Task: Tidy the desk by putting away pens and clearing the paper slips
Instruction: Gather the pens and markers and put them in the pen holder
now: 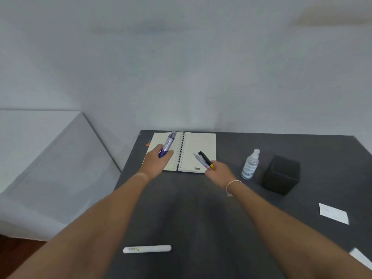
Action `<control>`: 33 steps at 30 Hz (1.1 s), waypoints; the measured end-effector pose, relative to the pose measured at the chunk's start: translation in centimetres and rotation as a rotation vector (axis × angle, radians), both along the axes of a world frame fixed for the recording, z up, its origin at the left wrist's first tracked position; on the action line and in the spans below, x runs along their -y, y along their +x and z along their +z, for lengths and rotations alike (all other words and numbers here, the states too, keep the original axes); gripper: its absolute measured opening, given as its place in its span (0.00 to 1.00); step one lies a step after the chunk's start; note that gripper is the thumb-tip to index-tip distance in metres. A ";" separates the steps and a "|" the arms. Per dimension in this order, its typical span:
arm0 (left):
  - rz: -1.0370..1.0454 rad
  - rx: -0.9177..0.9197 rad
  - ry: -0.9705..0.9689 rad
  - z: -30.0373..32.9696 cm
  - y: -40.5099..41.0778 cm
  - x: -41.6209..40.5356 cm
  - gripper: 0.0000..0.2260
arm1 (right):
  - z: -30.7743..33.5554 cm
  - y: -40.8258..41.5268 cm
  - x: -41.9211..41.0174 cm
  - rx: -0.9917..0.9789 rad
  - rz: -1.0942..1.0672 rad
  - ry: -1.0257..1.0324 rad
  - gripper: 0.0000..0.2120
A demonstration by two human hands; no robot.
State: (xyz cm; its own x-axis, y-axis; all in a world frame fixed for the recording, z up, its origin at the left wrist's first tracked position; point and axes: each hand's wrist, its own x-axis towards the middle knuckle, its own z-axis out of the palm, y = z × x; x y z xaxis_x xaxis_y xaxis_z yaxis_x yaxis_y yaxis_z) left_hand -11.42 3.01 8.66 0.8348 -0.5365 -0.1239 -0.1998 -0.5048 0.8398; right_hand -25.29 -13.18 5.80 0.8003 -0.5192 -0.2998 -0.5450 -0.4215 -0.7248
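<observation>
My left hand (156,162) grips a fat purple marker (168,143) over the left page of an open spiral notebook (199,146). My right hand (218,171) holds two pens (204,160), one black and yellow, one pale grey, above the notebook's right page. A white marker (147,249) lies on the dark desk (191,208) near the front edge. One white paper slip (334,213) rests at the right, and a second paper slip (361,257) pokes out at the lower right corner.
A clear spray bottle (250,165) and a black box-shaped holder (281,175) stand to the right of the notebook. A small orange scrap (148,143) shows at the notebook's left edge. A white surface (40,158) lies left of the desk.
</observation>
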 end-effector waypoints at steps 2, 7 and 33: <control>-0.007 -0.035 -0.106 1.8 -0.6 2.8 0.12 | 2.0 -0.6 2.0 0.110 -0.123 0.047 0.03; -0.103 -0.058 -0.264 5.1 -3.2 9.7 0.09 | 5.9 -3.7 7.0 0.320 -0.383 0.123 0.04; -0.340 -0.279 -0.296 2.2 -18.1 27.1 0.12 | 3.4 -15.1 16.4 0.458 -0.701 0.259 0.07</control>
